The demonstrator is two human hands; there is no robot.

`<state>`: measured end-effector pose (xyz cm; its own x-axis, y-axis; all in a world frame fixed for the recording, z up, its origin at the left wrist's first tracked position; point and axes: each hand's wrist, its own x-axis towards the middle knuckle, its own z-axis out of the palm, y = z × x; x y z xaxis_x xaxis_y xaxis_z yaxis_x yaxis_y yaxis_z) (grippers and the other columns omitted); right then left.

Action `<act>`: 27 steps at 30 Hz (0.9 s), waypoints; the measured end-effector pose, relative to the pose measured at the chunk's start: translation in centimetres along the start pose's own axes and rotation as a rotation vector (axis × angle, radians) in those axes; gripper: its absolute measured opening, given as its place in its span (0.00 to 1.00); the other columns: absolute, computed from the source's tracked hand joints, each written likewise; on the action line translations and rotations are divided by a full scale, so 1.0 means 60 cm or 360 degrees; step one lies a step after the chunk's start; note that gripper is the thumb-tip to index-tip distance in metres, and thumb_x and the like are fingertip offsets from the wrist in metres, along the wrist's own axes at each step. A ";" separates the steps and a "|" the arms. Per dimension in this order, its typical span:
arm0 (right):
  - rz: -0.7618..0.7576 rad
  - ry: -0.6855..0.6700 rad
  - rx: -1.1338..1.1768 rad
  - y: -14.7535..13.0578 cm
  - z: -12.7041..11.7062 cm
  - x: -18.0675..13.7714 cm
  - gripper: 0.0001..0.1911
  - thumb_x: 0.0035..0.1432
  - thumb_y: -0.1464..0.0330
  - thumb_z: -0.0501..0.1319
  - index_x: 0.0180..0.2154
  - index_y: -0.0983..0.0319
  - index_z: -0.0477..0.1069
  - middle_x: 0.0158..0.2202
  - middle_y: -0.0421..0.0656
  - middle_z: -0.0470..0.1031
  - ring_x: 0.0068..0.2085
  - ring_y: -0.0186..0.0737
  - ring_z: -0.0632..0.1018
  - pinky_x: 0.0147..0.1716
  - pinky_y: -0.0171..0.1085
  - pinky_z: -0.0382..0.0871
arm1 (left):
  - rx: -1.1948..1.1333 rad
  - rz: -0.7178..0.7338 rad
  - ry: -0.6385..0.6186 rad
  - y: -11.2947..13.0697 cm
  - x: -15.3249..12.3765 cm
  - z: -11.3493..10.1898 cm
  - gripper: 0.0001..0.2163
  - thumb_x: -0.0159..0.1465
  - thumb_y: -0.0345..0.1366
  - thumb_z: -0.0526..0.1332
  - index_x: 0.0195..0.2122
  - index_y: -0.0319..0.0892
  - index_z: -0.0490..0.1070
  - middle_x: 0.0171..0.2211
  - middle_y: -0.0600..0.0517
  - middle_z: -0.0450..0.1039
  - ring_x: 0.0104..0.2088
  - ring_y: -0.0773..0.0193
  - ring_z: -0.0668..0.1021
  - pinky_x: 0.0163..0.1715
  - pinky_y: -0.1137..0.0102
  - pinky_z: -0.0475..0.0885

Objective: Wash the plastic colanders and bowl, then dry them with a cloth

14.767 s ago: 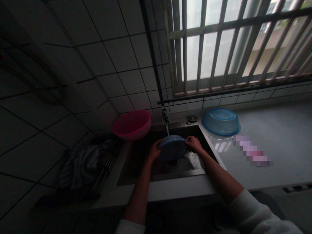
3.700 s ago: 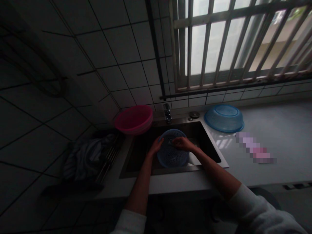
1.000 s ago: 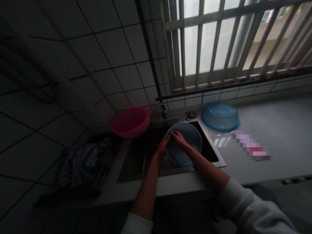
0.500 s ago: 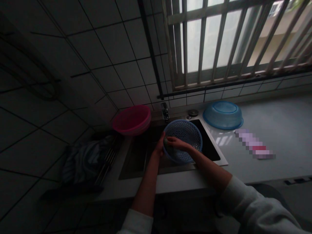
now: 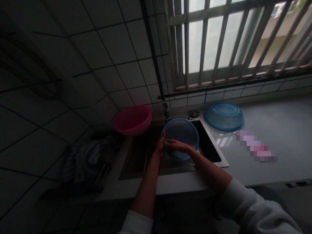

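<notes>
A blue plastic colander (image 5: 186, 133), its wall full of holes, is held tilted over the dark sink (image 5: 207, 146). My left hand (image 5: 160, 144) grips its left rim, thumb up at the edge. Inside that rim, my right hand (image 5: 175, 145) is closed on a greenish scouring pad (image 5: 166, 143) and presses it against the colander's wall. Most of the pad is hidden under the fingers, so its exact make is hard to see.
A pink basin (image 5: 133, 120) leans at the sink's back left, beside the faucet (image 5: 165, 112). An upturned blue basin (image 5: 223, 116) and a blurred-out pinkish item (image 5: 254, 145) lie on the right counter. Striped cloth (image 5: 84, 159) sits at left, near a metal rack (image 5: 107, 162).
The colander has shifted slightly left and up in my hands. My right hand has moved a little with the pad along the left rim; the left hand keeps its grip.
</notes>
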<state>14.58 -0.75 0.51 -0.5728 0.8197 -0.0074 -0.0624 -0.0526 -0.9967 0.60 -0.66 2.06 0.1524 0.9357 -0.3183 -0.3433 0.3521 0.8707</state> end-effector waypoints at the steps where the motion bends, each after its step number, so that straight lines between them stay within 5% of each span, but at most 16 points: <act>1: -0.0001 -0.0004 -0.0007 -0.001 -0.002 0.001 0.08 0.56 0.64 0.67 0.37 0.60 0.74 0.32 0.40 0.74 0.31 0.35 0.70 0.31 0.33 0.66 | 0.0012 -0.0064 0.0016 0.000 0.000 0.002 0.28 0.65 0.60 0.65 0.51 0.39 0.79 0.39 0.41 0.85 0.43 0.47 0.86 0.47 0.56 0.80; 3: -0.0101 0.0110 0.0015 -0.006 -0.015 0.005 0.07 0.59 0.63 0.65 0.38 0.59 0.73 0.34 0.40 0.73 0.32 0.35 0.69 0.32 0.33 0.66 | 0.0035 -0.0130 0.0020 0.000 -0.001 0.007 0.27 0.67 0.59 0.64 0.51 0.39 0.80 0.41 0.40 0.85 0.46 0.45 0.85 0.49 0.55 0.80; 8: -0.0391 0.0873 0.0054 -0.023 -0.063 0.010 0.05 0.66 0.65 0.58 0.38 0.59 0.70 0.38 0.42 0.74 0.38 0.38 0.72 0.41 0.34 0.70 | -0.0011 0.0006 -0.0204 -0.005 -0.004 0.022 0.26 0.66 0.56 0.67 0.57 0.44 0.79 0.52 0.42 0.83 0.57 0.46 0.82 0.59 0.54 0.76; 10: -0.0378 0.0795 -0.0022 -0.023 -0.065 0.006 0.05 0.66 0.65 0.60 0.39 0.59 0.72 0.41 0.43 0.76 0.43 0.40 0.74 0.46 0.35 0.71 | -0.0019 0.0002 -0.0238 -0.004 -0.006 0.022 0.27 0.65 0.58 0.67 0.56 0.43 0.79 0.52 0.42 0.83 0.58 0.45 0.81 0.60 0.54 0.75; 15: -0.0084 0.0061 -0.0260 -0.002 -0.022 -0.007 0.10 0.60 0.61 0.68 0.36 0.61 0.76 0.34 0.43 0.78 0.38 0.43 0.77 0.41 0.39 0.72 | 0.0023 -0.0017 -0.0102 0.003 -0.011 0.011 0.29 0.64 0.61 0.66 0.51 0.39 0.81 0.50 0.40 0.84 0.57 0.42 0.82 0.58 0.54 0.76; 18: -0.0046 -0.0004 -0.0287 0.008 -0.007 -0.007 0.11 0.59 0.61 0.68 0.35 0.63 0.75 0.31 0.42 0.77 0.34 0.41 0.75 0.37 0.38 0.70 | -0.0006 0.0049 -0.0120 0.005 -0.008 0.005 0.29 0.64 0.61 0.66 0.51 0.39 0.81 0.51 0.40 0.84 0.58 0.44 0.81 0.58 0.56 0.76; 20: -0.0076 0.0057 -0.0303 0.007 -0.014 -0.003 0.11 0.60 0.61 0.66 0.36 0.63 0.75 0.32 0.42 0.76 0.33 0.39 0.74 0.36 0.36 0.69 | -0.0006 0.0019 -0.0150 0.003 -0.004 0.005 0.30 0.63 0.62 0.66 0.52 0.39 0.81 0.51 0.39 0.84 0.58 0.43 0.81 0.59 0.54 0.76; 25: -0.0438 0.0771 -0.0447 -0.005 -0.062 0.011 0.14 0.65 0.57 0.57 0.40 0.61 0.71 0.40 0.44 0.76 0.40 0.41 0.73 0.43 0.37 0.70 | -0.0019 0.0005 -0.0250 -0.007 0.002 0.012 0.30 0.65 0.58 0.67 0.58 0.40 0.78 0.56 0.40 0.81 0.62 0.44 0.78 0.65 0.52 0.71; 27: -0.0492 0.0843 -0.0463 -0.001 -0.070 0.014 0.15 0.66 0.56 0.56 0.41 0.61 0.71 0.42 0.45 0.76 0.42 0.43 0.74 0.46 0.39 0.70 | -0.0013 0.0033 -0.0281 -0.008 0.000 0.013 0.30 0.66 0.57 0.66 0.60 0.40 0.77 0.58 0.40 0.80 0.63 0.45 0.77 0.67 0.52 0.68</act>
<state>17.55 2.35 0.20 -0.0814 0.9451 0.3163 0.1061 0.3238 -0.9402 1.47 -0.86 1.97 0.3055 0.9244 -0.2285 -0.3555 0.3334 0.8732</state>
